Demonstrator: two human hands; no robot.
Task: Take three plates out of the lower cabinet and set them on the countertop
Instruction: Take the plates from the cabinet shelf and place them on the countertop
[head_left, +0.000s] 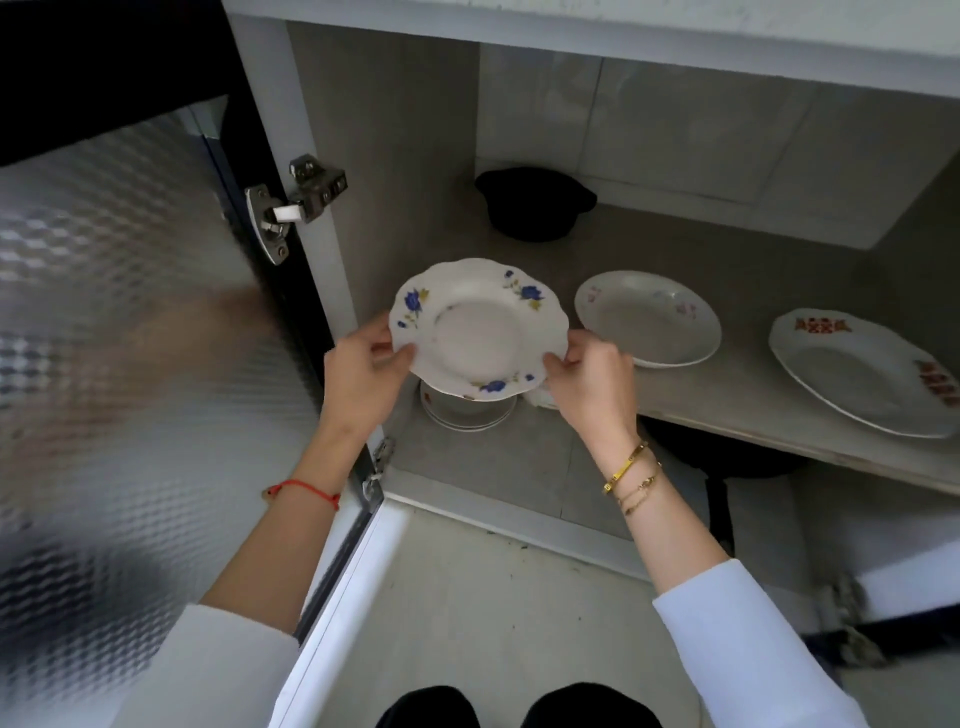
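Observation:
I hold a white scalloped plate with blue flowers (475, 332) in front of the open lower cabinet, tilted toward me. My left hand (361, 374) grips its left rim and my right hand (589, 384) grips its right rim. Right under it, on the cabinet floor, stands a short stack of white dishes (467, 413), partly hidden by the held plate. On the shelf (737, 395) lie a white plate with faint pink flowers (649, 319) and, further right, a white plate with red marks (857, 371).
The cabinet door (130, 338), with patterned glass, stands open at the left on its hinge (298, 200). A black pot (535, 202) sits at the back of the shelf. Another dark pan (727, 457) lies below the shelf. Pale floor tiles (493, 597) lie in front.

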